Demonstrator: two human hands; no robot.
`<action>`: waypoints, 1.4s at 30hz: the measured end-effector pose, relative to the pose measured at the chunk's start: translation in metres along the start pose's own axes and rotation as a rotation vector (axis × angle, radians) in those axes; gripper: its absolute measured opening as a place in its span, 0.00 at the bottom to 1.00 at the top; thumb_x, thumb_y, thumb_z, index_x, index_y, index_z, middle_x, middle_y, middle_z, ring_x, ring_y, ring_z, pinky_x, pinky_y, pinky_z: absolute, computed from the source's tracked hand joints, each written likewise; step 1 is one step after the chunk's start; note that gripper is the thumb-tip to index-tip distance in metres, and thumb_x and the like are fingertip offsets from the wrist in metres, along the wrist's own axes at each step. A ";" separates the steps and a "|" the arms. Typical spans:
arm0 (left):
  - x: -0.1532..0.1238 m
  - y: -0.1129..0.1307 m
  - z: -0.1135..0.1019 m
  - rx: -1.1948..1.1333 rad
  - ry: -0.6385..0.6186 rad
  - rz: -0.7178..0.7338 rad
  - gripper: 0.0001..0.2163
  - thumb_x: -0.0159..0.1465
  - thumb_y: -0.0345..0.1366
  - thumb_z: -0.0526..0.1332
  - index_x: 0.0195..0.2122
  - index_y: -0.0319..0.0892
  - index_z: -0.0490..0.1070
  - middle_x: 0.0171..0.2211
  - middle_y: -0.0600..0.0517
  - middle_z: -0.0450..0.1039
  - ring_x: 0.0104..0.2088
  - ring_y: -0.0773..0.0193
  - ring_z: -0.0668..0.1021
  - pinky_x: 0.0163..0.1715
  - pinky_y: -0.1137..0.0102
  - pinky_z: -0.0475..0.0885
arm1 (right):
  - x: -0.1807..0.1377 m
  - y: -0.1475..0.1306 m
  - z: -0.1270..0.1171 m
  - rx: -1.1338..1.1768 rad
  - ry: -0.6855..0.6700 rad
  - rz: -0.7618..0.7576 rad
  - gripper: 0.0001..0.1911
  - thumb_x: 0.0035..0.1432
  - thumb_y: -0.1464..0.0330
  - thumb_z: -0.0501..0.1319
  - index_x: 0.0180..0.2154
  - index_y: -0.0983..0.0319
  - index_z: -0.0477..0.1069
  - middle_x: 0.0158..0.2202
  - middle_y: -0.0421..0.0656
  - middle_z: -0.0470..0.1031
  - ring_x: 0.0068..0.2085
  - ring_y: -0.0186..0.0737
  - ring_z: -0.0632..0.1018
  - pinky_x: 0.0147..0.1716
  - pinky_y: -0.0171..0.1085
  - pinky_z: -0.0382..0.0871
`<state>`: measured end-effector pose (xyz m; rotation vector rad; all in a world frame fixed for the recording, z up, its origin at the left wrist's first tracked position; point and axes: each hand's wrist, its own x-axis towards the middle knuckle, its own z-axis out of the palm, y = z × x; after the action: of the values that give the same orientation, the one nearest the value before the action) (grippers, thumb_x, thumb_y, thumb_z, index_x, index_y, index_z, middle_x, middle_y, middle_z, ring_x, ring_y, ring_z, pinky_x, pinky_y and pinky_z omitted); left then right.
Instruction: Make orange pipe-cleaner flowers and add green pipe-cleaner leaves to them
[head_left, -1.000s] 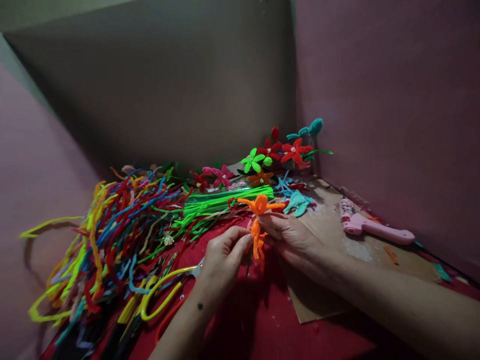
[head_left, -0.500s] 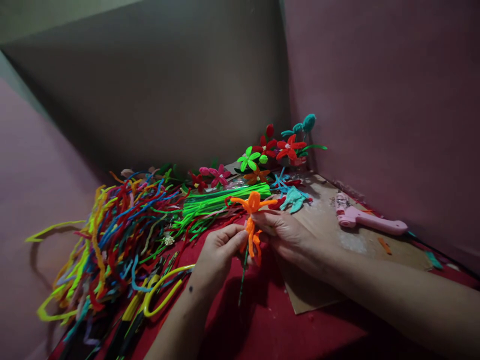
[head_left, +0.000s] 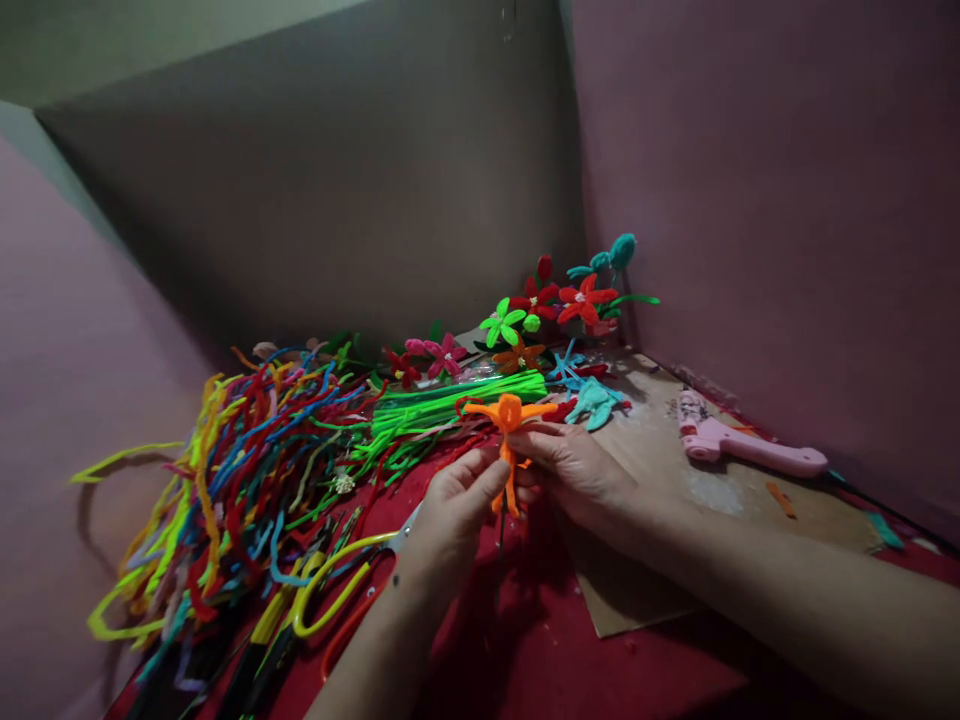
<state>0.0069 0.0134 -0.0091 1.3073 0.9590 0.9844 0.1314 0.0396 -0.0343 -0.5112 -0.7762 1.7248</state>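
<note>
Between both hands, above the red cloth (head_left: 540, 640), stands an orange pipe-cleaner flower (head_left: 510, 413) with spread petals and a thin dark stem below. My left hand (head_left: 469, 495) is closed, its thumb and fingers pinching the flower's lower orange strands. From the right, my right hand (head_left: 574, 465) pinches the same flower just under its head; some of its fingertips are hidden behind the strands. Scissors with yellow handles (head_left: 330, 580) lie beside my left forearm, partly covered by it.
Loose pipe cleaners (head_left: 232, 480) heap at the left, with a green bundle (head_left: 457, 405) in the middle. Finished flowers (head_left: 585, 300) stand by the back corner. A pink glue gun (head_left: 757, 447) lies on cardboard (head_left: 660, 480) at right. Black-handled pliers (head_left: 262, 650) lie front left.
The orange flower has turned more upright, and its stem now hangs straighter and shows less. The view has shifted slightly, uncovering more of the scissors. Both hands keep their hold.
</note>
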 end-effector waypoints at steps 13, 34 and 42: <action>-0.002 -0.021 0.003 0.804 0.356 0.377 0.07 0.62 0.35 0.51 0.31 0.41 0.66 0.20 0.57 0.60 0.19 0.71 0.63 0.22 0.74 0.58 | -0.005 0.009 0.002 -0.200 0.038 -0.230 0.09 0.44 0.66 0.66 0.30 0.63 0.77 0.30 0.41 0.74 0.33 0.35 0.71 0.37 0.37 0.64; -0.012 0.002 0.010 -0.208 0.128 0.078 0.07 0.60 0.37 0.57 0.28 0.39 0.64 0.15 0.61 0.54 0.13 0.77 0.53 0.10 0.80 0.57 | -0.006 -0.001 0.000 -0.185 -0.153 -0.123 0.04 0.46 0.69 0.64 0.26 0.65 0.73 0.22 0.37 0.67 0.22 0.28 0.65 0.23 0.31 0.57; -0.009 0.002 -0.005 -0.211 -0.108 0.006 0.10 0.61 0.40 0.55 0.28 0.39 0.65 0.15 0.61 0.54 0.11 0.77 0.52 0.09 0.79 0.57 | -0.006 0.000 0.000 -0.141 -0.161 -0.146 0.04 0.46 0.70 0.65 0.24 0.65 0.72 0.20 0.36 0.66 0.22 0.26 0.62 0.22 0.31 0.55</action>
<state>-0.0008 0.0066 -0.0077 1.1745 0.7479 0.9810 0.1331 0.0339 -0.0343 -0.4036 -1.0304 1.5965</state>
